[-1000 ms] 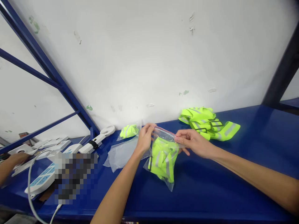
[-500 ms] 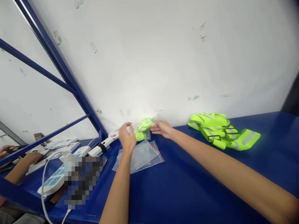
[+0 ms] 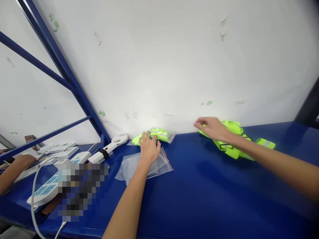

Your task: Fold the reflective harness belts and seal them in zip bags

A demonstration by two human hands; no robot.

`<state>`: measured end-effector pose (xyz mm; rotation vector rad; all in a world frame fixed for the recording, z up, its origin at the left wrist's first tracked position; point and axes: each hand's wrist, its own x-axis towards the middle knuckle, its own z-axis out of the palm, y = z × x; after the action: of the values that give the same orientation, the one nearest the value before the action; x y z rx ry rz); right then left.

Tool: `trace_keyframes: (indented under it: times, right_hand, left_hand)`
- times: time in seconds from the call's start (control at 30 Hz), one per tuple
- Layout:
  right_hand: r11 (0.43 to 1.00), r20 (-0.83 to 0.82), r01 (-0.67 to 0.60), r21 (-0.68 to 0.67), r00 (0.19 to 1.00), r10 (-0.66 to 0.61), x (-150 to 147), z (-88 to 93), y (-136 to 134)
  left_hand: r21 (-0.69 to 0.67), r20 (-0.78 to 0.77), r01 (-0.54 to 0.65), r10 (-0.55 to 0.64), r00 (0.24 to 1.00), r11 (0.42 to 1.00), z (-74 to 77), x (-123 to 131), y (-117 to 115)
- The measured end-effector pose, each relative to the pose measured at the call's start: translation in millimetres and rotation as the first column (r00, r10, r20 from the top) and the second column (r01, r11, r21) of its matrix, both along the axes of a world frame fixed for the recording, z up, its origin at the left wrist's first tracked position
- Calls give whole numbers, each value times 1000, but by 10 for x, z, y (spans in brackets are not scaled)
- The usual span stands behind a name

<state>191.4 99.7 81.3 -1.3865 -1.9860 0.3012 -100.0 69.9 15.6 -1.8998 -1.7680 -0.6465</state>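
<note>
My left hand has its fingers spread over a clear zip bag that holds folded neon yellow-green reflective straps, lying against the wall. Its fingertips meet the bag's near side, and whether they press on it I cannot tell. Under the palm and wrist lie flat clear zip bags with red seal lines. My right hand, slightly blurred, is in front of a loose heap of neon reflective straps with black buckles. Its fingers are loosely bent, with nothing visible in them, and the hand hides part of the heap.
Left of the bags lie a white handheld fan and a white power strip with a cable. A blue metal frame rises beside them. Another person's arm is at far left. The wall backs the blue tabletop.
My right hand has left the bagged straps and moved right to the loose heap. The bagged straps now lie flat along the wall, with my left hand spread over them.
</note>
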Motion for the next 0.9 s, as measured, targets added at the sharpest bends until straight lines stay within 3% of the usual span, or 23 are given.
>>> trace_keyframes:
  times: [0.07,0.17,0.23,0.33,0.43,0.6,0.73,0.83,0.9]
  right_hand:
    - [990,236,123,66,962,-135,336,70,71]
    - [965,480,251,73,840,-255,742,-28,221]
    - [954,518,296,-54,825,-226,906,-163,306]
    - [949,463,282,-143,866,-187,985,-317,371]
    - [955,432,297,-23,864,-259,950,-331,360]
    - [927,318,318,197,874,-367,862,-144,242]
    - [889,59,339,308,926,-374,700,133,25]
    - [929,-181,295,223,949,-258,487,328,-215]
    - [988,-349,150,26,928,-132,332,355,-364]
  left_hand:
    - [4,-5,47,-47,999,999,36,60,-27]
    - [-85,-13,126,-127,992,988,84,133,-73]
    - [-169,-26,121,-127,992,978,88,160,-103]
    - [-241,-57,71,-88,995,968,49,171,-139]
    - [-260,-65,79,-99,993,962,-2,160,-155]
    - [-196,-17,180,-187,982,964,-21,135,-138]
    - [-83,61,256,-251,966,963,44,170,-140]
    - [-4,149,336,-332,932,942,105,243,-191]
    - [50,211,404,-405,890,913,125,307,-255]
